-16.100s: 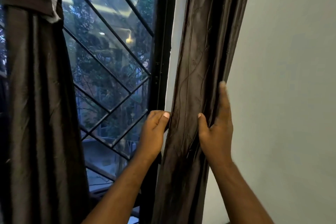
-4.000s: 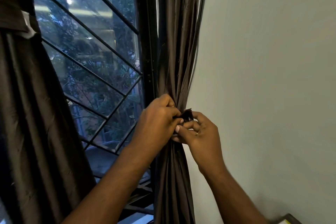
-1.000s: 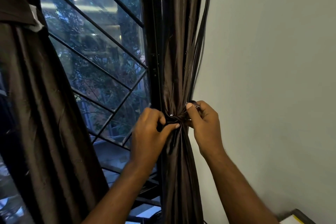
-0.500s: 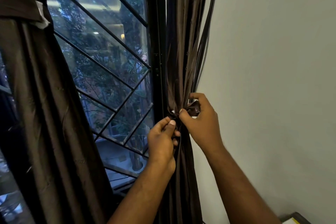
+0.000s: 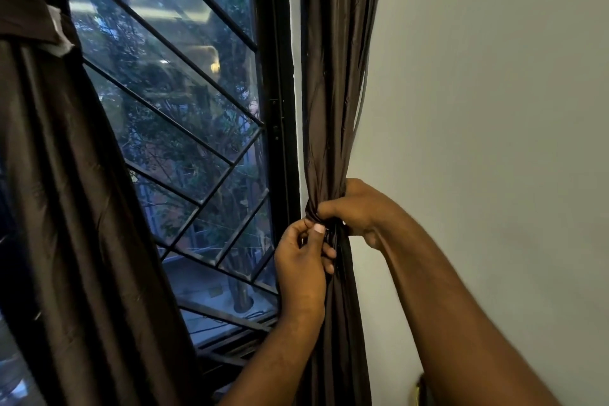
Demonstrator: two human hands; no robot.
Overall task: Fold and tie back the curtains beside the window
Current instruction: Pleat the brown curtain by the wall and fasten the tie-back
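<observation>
A dark brown curtain (image 5: 333,82) hangs gathered into a narrow bundle between the window frame and the wall. A thin dark tie (image 5: 311,211) cinches it at mid-height. My right hand (image 5: 359,207) wraps around the bundle at the cinch from the wall side, thumb across the front. My left hand (image 5: 303,257) sits just below and to the left, thumb and fingers pinching the tie at the curtain's front. A second brown curtain (image 5: 66,191) fills the left side, bound high up by a band (image 5: 29,19) with a white tag.
A window (image 5: 184,115) with a black frame and diagonal bars lies between the curtains, trees and lights outside. A plain pale wall (image 5: 494,108) is on the right. A dark object with a yellowish edge (image 5: 420,392) shows at the bottom right.
My right hand has closed further around the bundle at the cinch. My left hand has stayed just below it, pinching at the tie. The view has shifted slightly left.
</observation>
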